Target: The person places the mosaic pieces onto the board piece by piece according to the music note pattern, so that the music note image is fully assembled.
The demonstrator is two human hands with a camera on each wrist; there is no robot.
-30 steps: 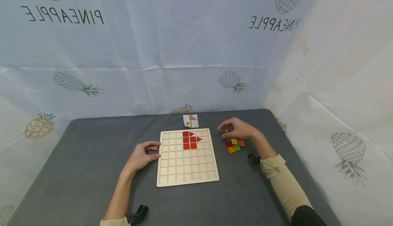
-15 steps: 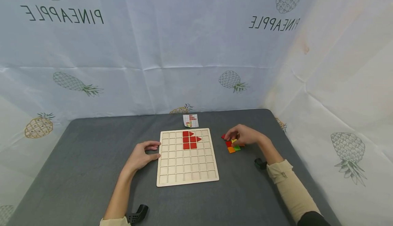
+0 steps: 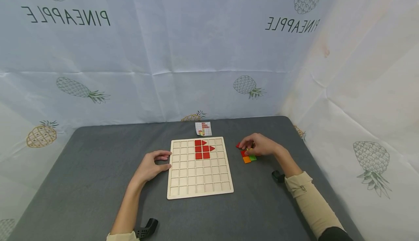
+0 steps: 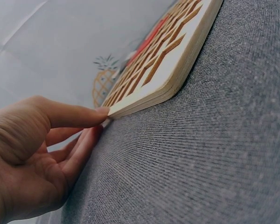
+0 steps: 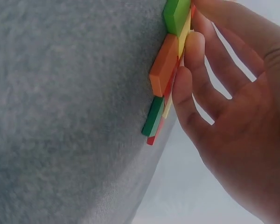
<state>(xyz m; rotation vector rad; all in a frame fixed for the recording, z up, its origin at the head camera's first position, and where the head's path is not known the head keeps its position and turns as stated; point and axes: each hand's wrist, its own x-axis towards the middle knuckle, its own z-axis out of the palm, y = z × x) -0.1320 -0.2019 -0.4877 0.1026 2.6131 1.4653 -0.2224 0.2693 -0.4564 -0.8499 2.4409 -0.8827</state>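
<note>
A pale wooden grid board (image 3: 183, 182) lies on the grey table, with several red tiles (image 3: 198, 149) set in its upper cells. My left hand (image 3: 148, 167) rests at the board's left edge, thumb and fingers apart; in the left wrist view its thumb tip touches the wooden rim (image 4: 177, 81). To the right of the board, my right hand (image 3: 262, 144) reaches over a group of loose tiles, partly hiding them. An orange tile (image 3: 247, 159), a light green tile (image 5: 176, 16) and a dark green tile (image 5: 153, 116) show there. Its fingertips are over the tiles; no lifted tile is visible.
Behind the board lies a small pattern card (image 3: 203, 129) with a printed grid and coloured shapes. A pineapple-printed cloth (image 3: 196, 51) hangs behind and beside the table (image 3: 98, 182). Black straps (image 3: 147, 228) sit at the wrists.
My right hand has shifted rightward and slightly nearer over the loose tiles, then stayed almost still for the last half second. The left hand and the board have not moved.
</note>
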